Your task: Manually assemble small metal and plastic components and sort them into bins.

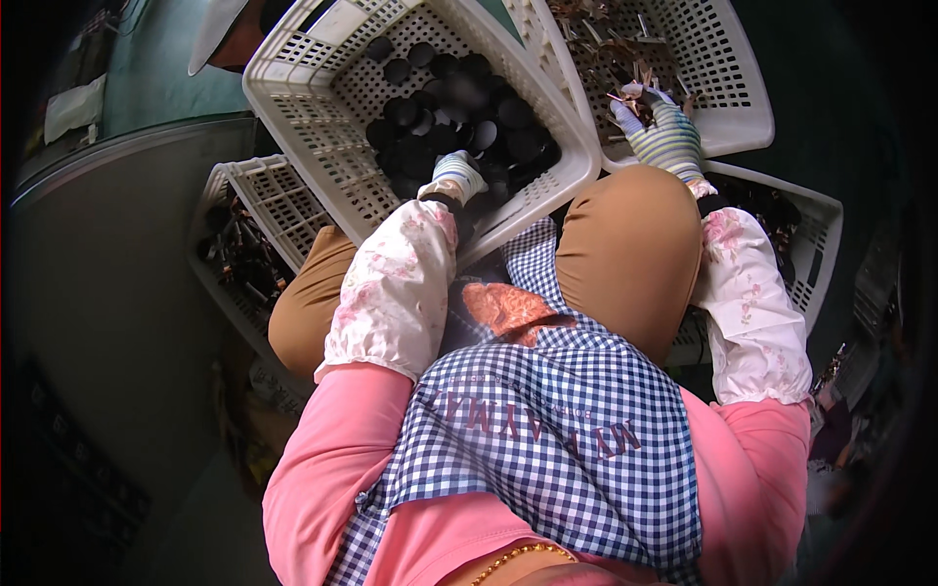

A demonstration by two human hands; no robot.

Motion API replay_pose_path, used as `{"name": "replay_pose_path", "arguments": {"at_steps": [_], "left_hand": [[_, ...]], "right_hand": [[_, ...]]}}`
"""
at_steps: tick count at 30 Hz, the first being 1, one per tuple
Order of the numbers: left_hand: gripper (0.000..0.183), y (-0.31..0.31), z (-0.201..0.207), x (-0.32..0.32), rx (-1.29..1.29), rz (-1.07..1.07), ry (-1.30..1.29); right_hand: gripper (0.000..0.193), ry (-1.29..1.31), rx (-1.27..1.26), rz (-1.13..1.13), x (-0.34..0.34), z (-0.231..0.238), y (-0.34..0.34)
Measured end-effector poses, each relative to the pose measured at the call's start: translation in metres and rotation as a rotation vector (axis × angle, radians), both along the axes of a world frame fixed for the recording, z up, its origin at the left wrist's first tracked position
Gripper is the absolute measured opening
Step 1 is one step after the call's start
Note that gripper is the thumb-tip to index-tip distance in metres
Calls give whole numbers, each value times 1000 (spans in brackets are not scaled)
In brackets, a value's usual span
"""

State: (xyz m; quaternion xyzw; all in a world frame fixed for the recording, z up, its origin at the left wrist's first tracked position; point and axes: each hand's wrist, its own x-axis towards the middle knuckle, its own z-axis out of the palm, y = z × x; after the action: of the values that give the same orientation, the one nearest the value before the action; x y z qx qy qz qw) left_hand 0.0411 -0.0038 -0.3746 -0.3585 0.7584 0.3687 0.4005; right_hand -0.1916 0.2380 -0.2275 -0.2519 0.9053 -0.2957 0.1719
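Observation:
My left hand [458,177], in a striped knit glove, reaches over the near wall of a white plastic basket [342,166] into a heap of round black discs [420,132]. Its fingers are curled down among the discs, and whatever they grip is hidden. In a second white basket [718,63] at the far right, my right hand [666,137], gloved alike, has its fingers bent round some thin copper-coloured metal pieces [640,96]. More such pieces, mixed with silvery pins, lie deeper in that basket.
Another white basket [278,205] with dark parts stands low at the left, and one more [826,230] at the right, partly behind my sleeve. My knees [630,254] rise beside the disc basket. A rounded light-coloured edge [213,34] shows at the upper left.

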Motion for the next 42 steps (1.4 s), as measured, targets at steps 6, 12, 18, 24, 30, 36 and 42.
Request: {"name": "replay_pose_path", "arguments": {"at_steps": [6, 12, 18, 24, 30, 36, 42], "left_hand": [[81, 17, 39, -8, -127, 71, 41], [78, 22, 40, -10, -99, -99, 31], [56, 19, 37, -16, 11, -245, 40], [32, 22, 54, -26, 127, -55, 245], [35, 40, 45, -49, -93, -32, 515], [40, 45, 37, -76, -125, 20, 357], [40, 55, 35, -89, -260, -281, 297]], "right_hand": [[35, 74, 16, -1, 2, 6, -1], [36, 51, 25, 5, 2, 7, -1], [37, 95, 56, 23, 0, 3, 1], [36, 60, 19, 3, -1, -4, 3], [39, 68, 17, 28, -2, 0, 3], [36, 95, 25, 35, 1, 7, 1], [37, 39, 15, 23, 1, 10, 0]]}}
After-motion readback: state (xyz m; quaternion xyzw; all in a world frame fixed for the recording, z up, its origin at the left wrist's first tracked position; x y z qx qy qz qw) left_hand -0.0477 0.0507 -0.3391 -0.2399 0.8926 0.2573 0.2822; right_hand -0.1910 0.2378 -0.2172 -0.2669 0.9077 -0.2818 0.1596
